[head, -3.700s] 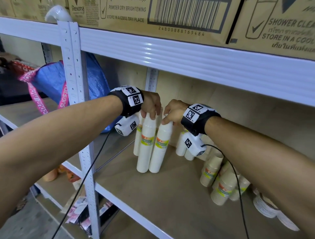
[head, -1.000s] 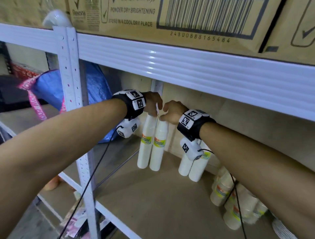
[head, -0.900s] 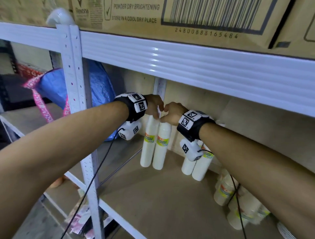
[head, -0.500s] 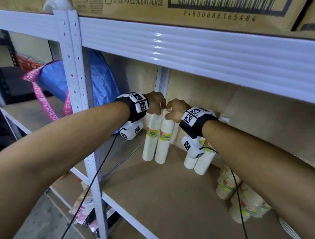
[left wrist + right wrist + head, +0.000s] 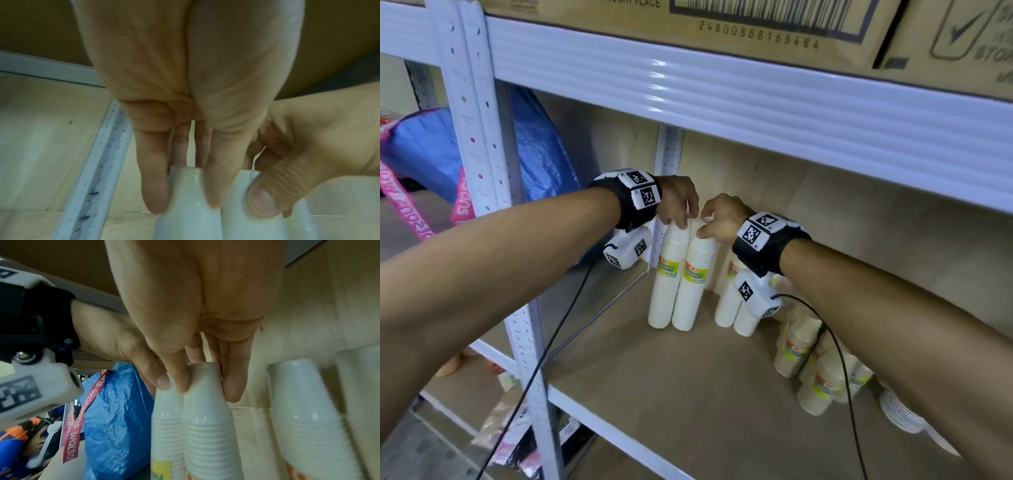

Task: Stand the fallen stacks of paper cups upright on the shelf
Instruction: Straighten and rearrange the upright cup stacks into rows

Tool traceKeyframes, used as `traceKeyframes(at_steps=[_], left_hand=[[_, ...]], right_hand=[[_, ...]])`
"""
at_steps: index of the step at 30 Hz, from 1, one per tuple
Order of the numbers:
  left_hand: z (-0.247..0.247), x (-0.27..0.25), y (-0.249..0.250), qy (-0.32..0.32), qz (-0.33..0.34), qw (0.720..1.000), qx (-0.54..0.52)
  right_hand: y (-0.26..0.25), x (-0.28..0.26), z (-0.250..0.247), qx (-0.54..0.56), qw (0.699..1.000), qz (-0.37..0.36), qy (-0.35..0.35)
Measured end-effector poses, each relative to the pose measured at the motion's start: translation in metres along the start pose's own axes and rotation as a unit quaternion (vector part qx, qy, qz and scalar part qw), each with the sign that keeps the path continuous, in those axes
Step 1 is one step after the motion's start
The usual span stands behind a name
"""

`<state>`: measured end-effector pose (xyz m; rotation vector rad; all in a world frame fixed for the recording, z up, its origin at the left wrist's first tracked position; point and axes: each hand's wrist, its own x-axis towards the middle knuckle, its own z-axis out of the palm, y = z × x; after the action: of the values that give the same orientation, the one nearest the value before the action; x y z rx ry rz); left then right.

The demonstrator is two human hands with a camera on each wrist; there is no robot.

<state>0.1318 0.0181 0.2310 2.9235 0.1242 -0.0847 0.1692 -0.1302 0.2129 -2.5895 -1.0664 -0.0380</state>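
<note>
left hand (image 5: 677, 202): thumb and fingers (image 5: 155, 183) are closed on the top of the left white cup stack (image 5: 666, 274), pinching it from either side. right hand (image 5: 720, 217): thumb and fingers (image 5: 234, 382) are closed on the top of the right white cup stack (image 5: 693, 277), one on each side of the top cup. the two hands sit close together, thumbs almost touching.

both held stacks stand upright on the shelf board (image 5: 688, 394), side by side and touching, near the board's back left corner, just in front of the rear upright post (image 5: 667, 150). each carries a yellow-green label partway up.

second pair of white cup stacks (image 5: 734, 308): just to the right of the held pair, near the board's back edge, partly hidden behind the right wrist camera; these lean slightly. whether they touch the back panel cannot be told.

tan cup stacks (image 5: 811, 370): shorter stacks grouped further right, toward the board's right side, under the right forearm. a stack of white plates (image 5: 900, 413) lies beyond them.

blue bag (image 5: 534, 150) with pink straps: on the neighbouring bay to the left of the front upright. cardboard boxes (image 5: 722, 20) rest on the shelf level above.
</note>
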Motion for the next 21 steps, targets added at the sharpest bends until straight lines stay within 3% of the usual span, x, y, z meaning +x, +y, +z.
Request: traceKeyframes(at_steps=[8, 21], left_hand=[[0.005, 0.013, 0.046, -0.034, 0.042, 0.998, -0.041], [0.020, 0.032, 0.090, -0.013, 0.103, 0.993, -0.050]], right_hand=[[0.027, -0.032, -0.024, -0.006, 0.999, 0.051, -0.009], [0.061, -0.055, -0.036, -0.016, 0.994, 0.111, 0.009]])
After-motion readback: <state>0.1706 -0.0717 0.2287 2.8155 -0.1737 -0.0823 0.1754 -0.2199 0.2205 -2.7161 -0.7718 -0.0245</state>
